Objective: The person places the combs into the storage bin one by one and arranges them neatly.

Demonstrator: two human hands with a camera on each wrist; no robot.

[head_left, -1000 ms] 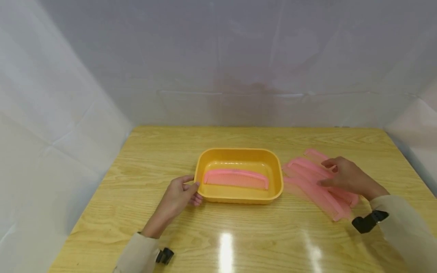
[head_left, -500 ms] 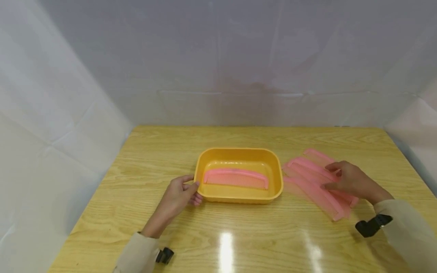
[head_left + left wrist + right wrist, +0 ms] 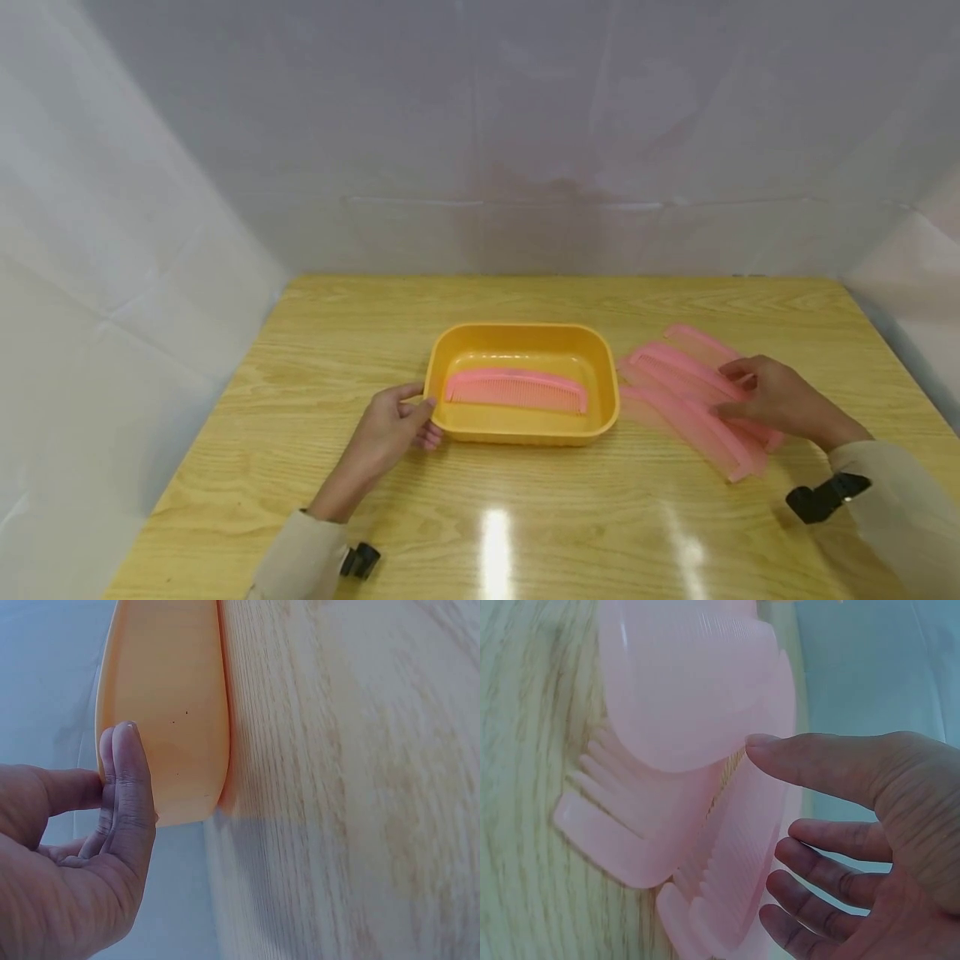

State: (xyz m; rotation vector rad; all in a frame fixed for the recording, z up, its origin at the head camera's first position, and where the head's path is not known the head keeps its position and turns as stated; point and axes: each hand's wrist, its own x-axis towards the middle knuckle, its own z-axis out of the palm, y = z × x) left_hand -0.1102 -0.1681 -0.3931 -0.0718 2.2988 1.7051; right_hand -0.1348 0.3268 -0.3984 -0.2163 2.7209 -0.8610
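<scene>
My left hand (image 3: 390, 427) pinches the left rim of a yellow plastic basin (image 3: 525, 437). In the left wrist view, its fingers (image 3: 129, 787) lie along the outer wall, and the thumb is at the edge. One pink comb (image 3: 517, 388) lies inside the basin, teeth toward me. To the right, several pink combs (image 3: 693, 425) overlap in a loose pile on the table. Over the pile's right side hovers my right hand (image 3: 780, 400), thumb and fingers spread apart. The right wrist view shows the thumb tip (image 3: 763, 742) right at the edge of the top comb (image 3: 682, 697).
The wooden table (image 3: 375, 333) has a light grain and a glossy reflection near its front. White sheeting (image 3: 480, 142) hangs behind and on both sides. A black wrist camera (image 3: 828, 497) sits on the right sleeve, another (image 3: 360, 561) on the left.
My right hand has shifted slightly right over the comb pile, its fingers still apart. The left hand, the basin and the comb in it have stayed in place.
</scene>
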